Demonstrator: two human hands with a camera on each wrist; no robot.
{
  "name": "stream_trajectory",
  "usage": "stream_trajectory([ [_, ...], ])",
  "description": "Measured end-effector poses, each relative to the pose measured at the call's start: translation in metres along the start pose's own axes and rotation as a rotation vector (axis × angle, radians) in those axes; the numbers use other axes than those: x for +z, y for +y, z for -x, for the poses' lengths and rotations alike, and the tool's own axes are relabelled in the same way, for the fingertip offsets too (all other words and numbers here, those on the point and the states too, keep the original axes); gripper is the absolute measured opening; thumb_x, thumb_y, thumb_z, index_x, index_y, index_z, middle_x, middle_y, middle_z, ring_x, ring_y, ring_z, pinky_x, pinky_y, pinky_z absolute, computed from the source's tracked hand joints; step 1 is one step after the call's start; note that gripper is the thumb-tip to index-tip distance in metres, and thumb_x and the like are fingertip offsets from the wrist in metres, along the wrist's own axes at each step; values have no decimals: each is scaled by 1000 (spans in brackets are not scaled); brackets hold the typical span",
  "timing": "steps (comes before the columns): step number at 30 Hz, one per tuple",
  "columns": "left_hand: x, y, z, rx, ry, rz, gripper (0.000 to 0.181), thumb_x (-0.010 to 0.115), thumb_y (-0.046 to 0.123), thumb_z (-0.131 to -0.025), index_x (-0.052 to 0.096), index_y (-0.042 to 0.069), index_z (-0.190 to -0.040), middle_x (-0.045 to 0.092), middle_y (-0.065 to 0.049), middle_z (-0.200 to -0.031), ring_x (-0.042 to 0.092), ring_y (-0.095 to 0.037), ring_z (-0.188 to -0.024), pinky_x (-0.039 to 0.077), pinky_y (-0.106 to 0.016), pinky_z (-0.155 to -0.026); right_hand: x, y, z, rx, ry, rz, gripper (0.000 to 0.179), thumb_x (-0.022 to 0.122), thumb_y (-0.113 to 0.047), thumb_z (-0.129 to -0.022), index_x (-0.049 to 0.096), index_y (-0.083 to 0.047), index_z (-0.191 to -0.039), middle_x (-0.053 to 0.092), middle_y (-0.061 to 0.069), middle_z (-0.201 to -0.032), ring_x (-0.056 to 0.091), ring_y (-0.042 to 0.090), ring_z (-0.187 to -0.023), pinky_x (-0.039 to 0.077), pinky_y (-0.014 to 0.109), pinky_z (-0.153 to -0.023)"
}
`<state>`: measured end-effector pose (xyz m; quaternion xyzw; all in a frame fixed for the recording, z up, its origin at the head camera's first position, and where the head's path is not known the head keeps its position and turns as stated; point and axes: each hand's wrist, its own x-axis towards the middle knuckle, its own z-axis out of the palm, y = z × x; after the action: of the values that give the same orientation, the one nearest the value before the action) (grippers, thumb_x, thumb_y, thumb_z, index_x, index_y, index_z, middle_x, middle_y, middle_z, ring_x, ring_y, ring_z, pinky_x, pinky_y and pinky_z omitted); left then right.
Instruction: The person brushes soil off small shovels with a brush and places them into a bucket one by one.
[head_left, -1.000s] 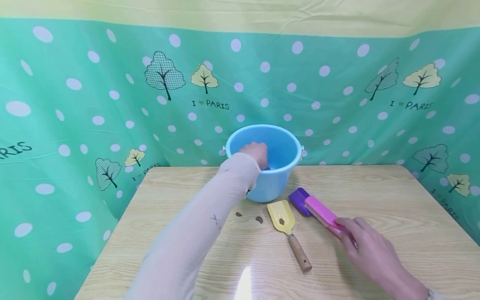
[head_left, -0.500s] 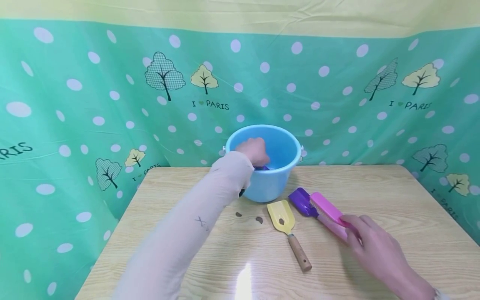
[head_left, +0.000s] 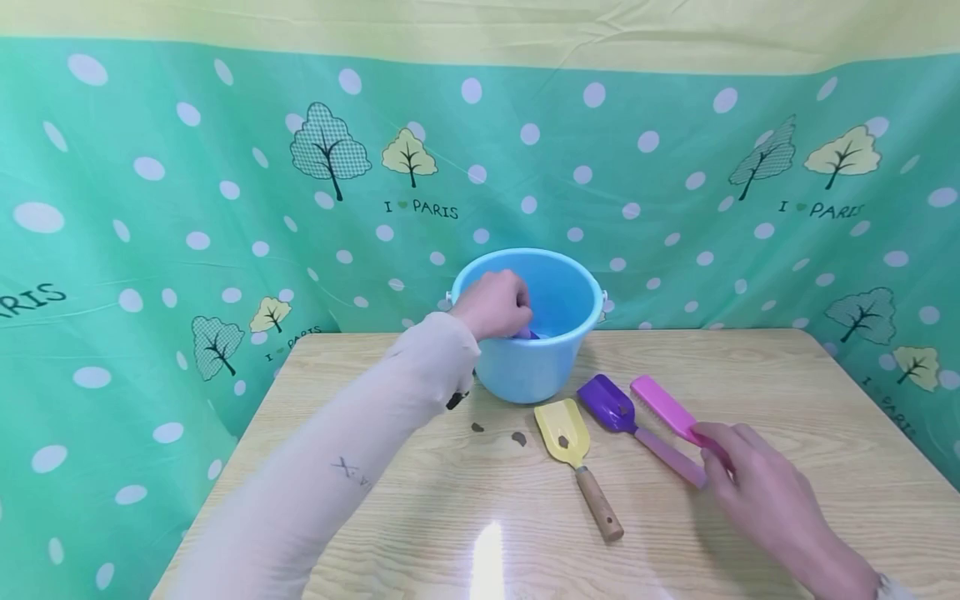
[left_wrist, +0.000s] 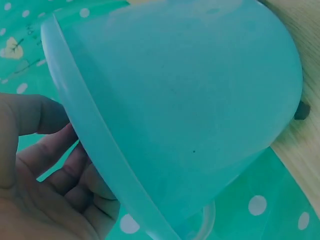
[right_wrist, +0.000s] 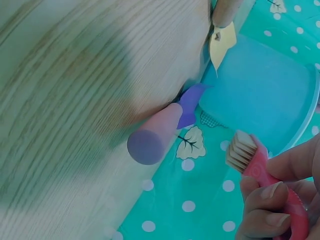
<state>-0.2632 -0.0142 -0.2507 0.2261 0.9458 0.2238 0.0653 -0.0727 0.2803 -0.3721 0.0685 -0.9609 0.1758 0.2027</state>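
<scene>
My left hand point(head_left: 495, 307) reaches over the near rim of a light blue bucket point(head_left: 528, 371), its fingers bent. In the left wrist view the bucket's rim point(left_wrist: 102, 135) hides the fingertips. A bit of purple point(head_left: 534, 335) shows inside the bucket, right beside these fingers; I cannot tell whether they hold it. My right hand point(head_left: 768, 492) grips the handle of a pink brush point(head_left: 663, 406), bristles facing left, above the table. Beneath it lies a purple toy shovel point(head_left: 609, 404) with a pink handle; a dark scrap sits in its scoop.
A yellow shovel point(head_left: 564, 427) with a wooden handle lies in front of the bucket, a dark scrap in its scoop. More dark scraps point(head_left: 518, 438) are on the wooden table point(head_left: 420, 517) to its left. A green dotted curtain point(head_left: 660, 208) hangs behind.
My left hand has shifted left, toward the bucket's near-left rim. My right hand has drawn the brush back to the right, away from the purple shovel's scoop, uncovering it.
</scene>
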Motion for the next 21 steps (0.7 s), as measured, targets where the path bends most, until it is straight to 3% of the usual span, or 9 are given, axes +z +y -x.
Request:
stream_trajectory([
  [10,8,1,28,174,243,-8,12,56,10,-82,68,13,-84,61,4,-77,55,-12,-70,45,-25,-64,-2,6,-2,29,-4,-8,35,65,-1,-80,65,-8,-114,59,3,-85,43,13,-62,33,22,-47],
  [15,14,-2,42,209,302,-12,10,58,12,-84,67,13,-83,59,5,-78,52,-12,-75,44,-25,-67,-2,10,-2,43,-1,-8,34,65,-1,-81,65,-8,-114,59,4,-87,44,14,-63,32,22,-46],
  [21,24,-7,57,229,351,4,6,60,17,-87,59,14,-82,54,3,-75,49,-13,-70,43,-26,-61,-2,14,-1,37,24,-12,33,65,-1,-81,64,-7,-114,60,6,-86,43,13,-61,32,22,-44],
])
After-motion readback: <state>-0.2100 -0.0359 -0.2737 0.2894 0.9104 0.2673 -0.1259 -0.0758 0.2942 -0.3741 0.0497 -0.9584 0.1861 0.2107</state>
